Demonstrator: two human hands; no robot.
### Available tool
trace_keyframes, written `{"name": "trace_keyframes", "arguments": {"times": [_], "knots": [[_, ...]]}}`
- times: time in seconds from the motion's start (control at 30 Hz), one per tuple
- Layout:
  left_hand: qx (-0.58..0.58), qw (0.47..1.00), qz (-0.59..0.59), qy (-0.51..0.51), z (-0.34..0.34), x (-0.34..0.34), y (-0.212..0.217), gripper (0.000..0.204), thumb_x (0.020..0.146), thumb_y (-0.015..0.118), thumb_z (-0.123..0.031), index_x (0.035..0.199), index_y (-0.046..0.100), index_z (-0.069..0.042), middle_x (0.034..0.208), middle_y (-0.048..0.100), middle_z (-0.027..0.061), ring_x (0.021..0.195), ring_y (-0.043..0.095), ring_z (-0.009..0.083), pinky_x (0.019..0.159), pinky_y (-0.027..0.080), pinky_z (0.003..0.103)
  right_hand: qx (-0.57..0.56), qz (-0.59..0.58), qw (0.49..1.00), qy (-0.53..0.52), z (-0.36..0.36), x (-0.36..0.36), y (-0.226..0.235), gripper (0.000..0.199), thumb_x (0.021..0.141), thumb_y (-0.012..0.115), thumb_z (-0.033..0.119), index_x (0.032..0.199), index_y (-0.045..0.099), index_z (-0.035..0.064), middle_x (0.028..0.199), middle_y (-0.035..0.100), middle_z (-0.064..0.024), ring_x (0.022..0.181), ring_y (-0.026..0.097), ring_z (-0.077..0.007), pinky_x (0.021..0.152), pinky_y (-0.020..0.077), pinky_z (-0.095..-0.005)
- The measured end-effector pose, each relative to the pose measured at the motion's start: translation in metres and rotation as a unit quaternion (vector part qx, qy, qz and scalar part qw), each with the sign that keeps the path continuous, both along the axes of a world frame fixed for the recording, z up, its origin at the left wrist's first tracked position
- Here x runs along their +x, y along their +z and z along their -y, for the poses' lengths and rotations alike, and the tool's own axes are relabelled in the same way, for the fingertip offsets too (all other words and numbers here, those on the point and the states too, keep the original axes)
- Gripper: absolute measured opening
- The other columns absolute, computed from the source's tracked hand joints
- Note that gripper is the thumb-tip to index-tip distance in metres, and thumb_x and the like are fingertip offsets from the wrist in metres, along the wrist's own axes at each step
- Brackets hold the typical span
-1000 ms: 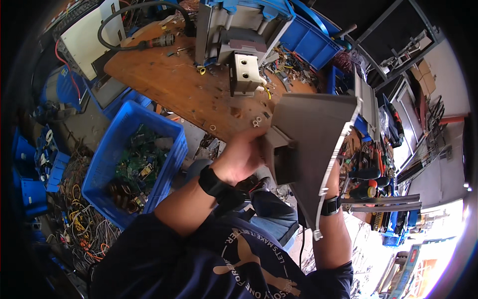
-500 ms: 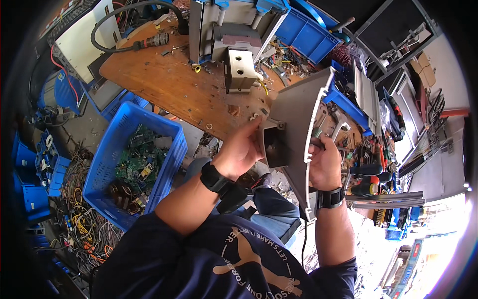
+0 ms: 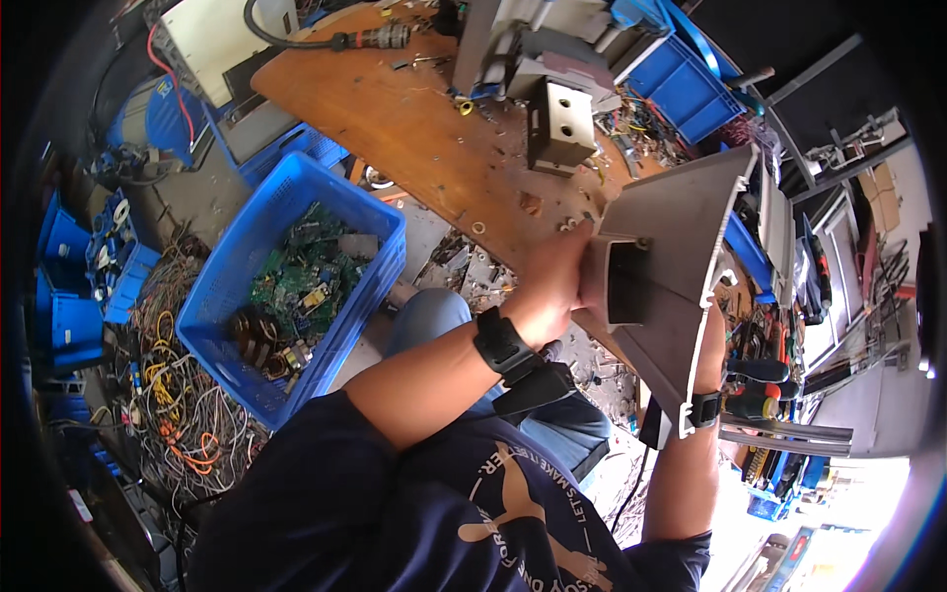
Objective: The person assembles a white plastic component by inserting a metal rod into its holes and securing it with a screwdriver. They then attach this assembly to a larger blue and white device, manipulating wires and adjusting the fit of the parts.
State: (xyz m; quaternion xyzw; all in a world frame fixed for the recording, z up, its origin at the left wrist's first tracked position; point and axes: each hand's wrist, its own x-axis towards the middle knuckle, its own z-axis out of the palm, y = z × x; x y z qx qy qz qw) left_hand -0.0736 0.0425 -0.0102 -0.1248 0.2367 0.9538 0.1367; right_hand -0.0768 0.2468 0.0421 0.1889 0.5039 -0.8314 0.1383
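A grey plastic housing (image 3: 681, 222), flared like a hood with a notched pale rim, is held up over the front edge of the bench. On its left side is a boxy collar around a dark square opening (image 3: 627, 281). My left hand (image 3: 554, 281) is closed on this collar, some fingers out of sight behind it. My right hand (image 3: 711, 345) is at the far side of the rim, its fingers mostly hidden by the housing. Beyond, a beige metal box (image 3: 562, 126) with two round holes stands on the wooden bench (image 3: 395, 118).
A blue crate (image 3: 390, 261) holding green circuit boards stands at the left, beside heaped cables (image 3: 178, 395). Screwdrivers (image 3: 755, 387) and other tools lie at the right. A thick black cable with a metal connector (image 3: 380, 37) rests on the bench. Another blue crate (image 3: 681, 84) is at the back.
My view has shifted, so the bench and crate sit differently in it. Both hands and the housing appear further right. The housing hides more of my right hand.
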Motion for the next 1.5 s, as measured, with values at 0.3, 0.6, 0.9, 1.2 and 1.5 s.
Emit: {"name": "trace_keyframes", "arguments": {"times": [0.3, 0.6, 0.9, 1.2, 1.5], "knots": [[0.041, 0.998, -0.037, -0.017, 0.005, -0.003, -0.01, 0.029, 0.103, 0.045, -0.031, 0.095, 0.059, -0.007, 0.082, 0.065, 0.0043, 0.065, 0.062, 0.012, 0.056, 0.051, 0.025, 0.021, 0.006, 0.999, 0.025, -0.001, -0.004, 0.009, 0.035, 0.101, 0.038, 0.033, 0.106, 0.057, 0.0037, 0.085, 0.069, -0.0137, 0.076, 0.065, -0.026, 0.066, 0.0492, -0.0347], [0.028, 0.999, 0.016, -0.021, -0.012, -0.005, -0.023, 0.024, 0.102, 0.046, -0.025, 0.104, 0.061, -0.007, 0.085, 0.064, 0.0022, 0.074, 0.064, 0.0115, 0.063, 0.053, 0.027, -0.057, -0.028, 0.996, 0.069, -0.012, 0.01, 0.018, 0.043, 0.102, 0.037, 0.037, 0.116, 0.055, 0.0, 0.108, 0.067, -0.0209, 0.088, 0.067, -0.0331, 0.074, 0.0541, -0.038], [0.117, 0.988, -0.089, -0.055, 0.003, 0.001, -0.017, 0.018, 0.099, 0.047, -0.014, 0.105, 0.061, -0.003, 0.084, 0.063, 0.0057, 0.072, 0.063, 0.0151, 0.062, 0.054, 0.031, -0.021, -0.047, 0.997, 0.054, -0.01, 0.013, 0.011, 0.046, 0.102, 0.039, 0.044, 0.115, 0.054, 0.0026, 0.103, 0.068, -0.016, 0.084, 0.067, -0.0262, 0.067, 0.0526, -0.0325], [-0.104, 0.992, -0.066, -0.04, -0.002, 0.005, -0.009, 0.023, 0.099, 0.046, -0.033, 0.095, 0.059, -0.015, 0.075, 0.056, -0.0017, 0.06, 0.057, 0.0119, 0.047, 0.046, 0.028, 0.016, -0.111, 0.994, 0.012, 0.003, 0.027, 0.009, 0.047, 0.101, 0.044, 0.044, 0.115, 0.054, -0.0001, 0.1, 0.068, -0.0179, 0.084, 0.067, -0.0256, 0.066, 0.0521, -0.0307], [0.121, 0.978, -0.16, -0.058, 0.007, 0.011, -0.009, 0.057, 0.095, 0.047, -0.051, 0.133, 0.048, -0.008, 0.123, 0.06, 0.0063, 0.112, 0.059, 0.0221, 0.097, 0.047, 0.043, 0.065, -0.16, 0.981, -0.089, 0.02, 0.032, 0.019, 0.041, 0.102, 0.048, 0.035, 0.103, 0.053, -0.0053, 0.093, 0.069, -0.0222, 0.087, 0.069, -0.0303, 0.076, 0.0561, -0.0351]]}}
